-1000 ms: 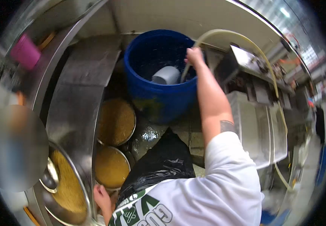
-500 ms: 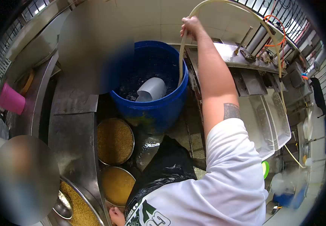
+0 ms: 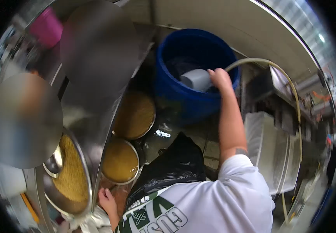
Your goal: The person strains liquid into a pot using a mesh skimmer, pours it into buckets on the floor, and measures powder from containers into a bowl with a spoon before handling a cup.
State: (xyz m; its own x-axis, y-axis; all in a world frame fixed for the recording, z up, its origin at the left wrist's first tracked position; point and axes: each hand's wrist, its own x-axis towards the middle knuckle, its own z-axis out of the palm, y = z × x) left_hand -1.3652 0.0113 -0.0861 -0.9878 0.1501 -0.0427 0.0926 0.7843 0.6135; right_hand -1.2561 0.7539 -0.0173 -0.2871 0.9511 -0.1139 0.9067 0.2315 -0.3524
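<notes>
Barrel (image 3: 187, 105): blue, upright, open at the top; grey vessel (image 3: 196, 80) inside, tipped over, near the front rim.
Hose (image 3: 253, 60): pale, arched in from the right to the right hand (image 3: 221, 79); outlet hidden.
Right grip: over the barrel's mouth, fingers curled in at the meeting of hose and vessel; cannot tell which of the two, if either, in hold.
Left hand (image 3: 107, 201): low, just below the lower pan (image 3: 138, 165); fingers loosely bent, nothing visible between them.
Hose handling: best with a wide, unkinked arch and the outlet well below the rim, to limit splash.
Vessel handling: firm hold likely needed on wet plastic; level before any lift, clear of the hose.
Footing: glossy, wet-looking floor (image 3: 162, 133) beside the barrel; better a short reach than a long lean.
</notes>
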